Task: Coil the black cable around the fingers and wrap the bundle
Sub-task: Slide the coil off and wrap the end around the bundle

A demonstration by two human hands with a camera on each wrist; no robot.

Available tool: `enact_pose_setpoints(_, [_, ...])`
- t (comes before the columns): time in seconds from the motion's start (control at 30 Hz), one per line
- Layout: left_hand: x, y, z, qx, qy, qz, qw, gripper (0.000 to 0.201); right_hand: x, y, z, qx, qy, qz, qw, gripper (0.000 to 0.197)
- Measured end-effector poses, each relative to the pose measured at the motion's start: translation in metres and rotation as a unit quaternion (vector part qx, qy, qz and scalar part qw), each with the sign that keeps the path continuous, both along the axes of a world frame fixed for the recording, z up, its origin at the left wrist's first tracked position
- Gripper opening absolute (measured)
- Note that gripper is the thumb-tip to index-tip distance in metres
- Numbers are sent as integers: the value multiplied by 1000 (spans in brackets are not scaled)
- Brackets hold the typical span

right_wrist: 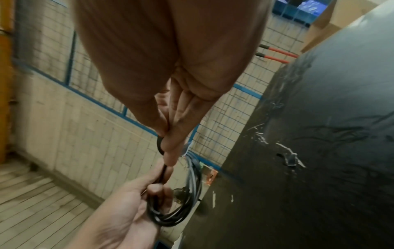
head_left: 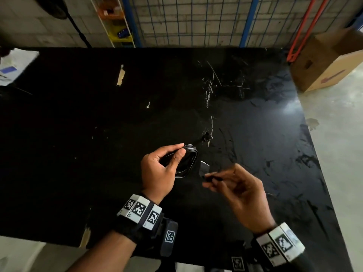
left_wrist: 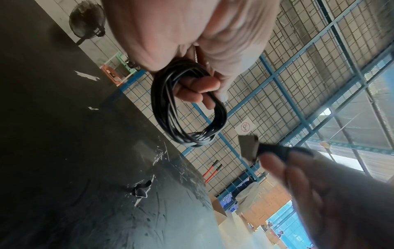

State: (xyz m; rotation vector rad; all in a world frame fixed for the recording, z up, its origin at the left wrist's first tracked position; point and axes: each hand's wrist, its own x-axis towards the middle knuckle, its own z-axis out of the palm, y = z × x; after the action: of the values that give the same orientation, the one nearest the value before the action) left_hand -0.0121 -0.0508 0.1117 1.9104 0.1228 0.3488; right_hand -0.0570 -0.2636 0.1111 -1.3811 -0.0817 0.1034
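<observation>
So the coiling part looks basically done. Your left hand (head_left: 159, 169) has the black cable (head_left: 187, 161) bunched into a round coil of several loops, thumb and fingers curled round one side of it, held up over the black table (head_left: 98, 134). In the left wrist view the loops hang off your fingers (left_wrist: 198, 89) as one fairly tidy ring, nothing trailing down onto the table that I can see.

What's left is the wrap. Your right hand (head_left: 237, 189), just beside the coil on its right, is pinching the free end right behind the plug (head_left: 204, 167) between thumb and fingertips, and the plug sticks out toward the coil without touching it. The short stretch of cable between that pinch and the coil isn't wound round the loops yet, as far as I can tell; the right wrist view is too blurry to be sure.

There's also a small dark thing (head_left: 207, 137) lying on the table just past the coil. It could be another connector, but I can't tell.

My guess: you're maybe two thirds through. Take that tail round the middle of the coil a few turns and tuck the plug.
</observation>
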Motion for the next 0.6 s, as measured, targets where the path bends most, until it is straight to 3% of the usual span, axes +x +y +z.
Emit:
enact_pose_setpoints(0.23, [-16, -10, 13, -6, -18, -22, 1000, 14, -8, 13, 17, -165, -78, 56, 982, 14])
enact_pose_setpoints(0.6, [-36, -10, 24, 48, -46, 8, 998, 20, -5, 32, 27, -227, -93, 28, 969, 12])
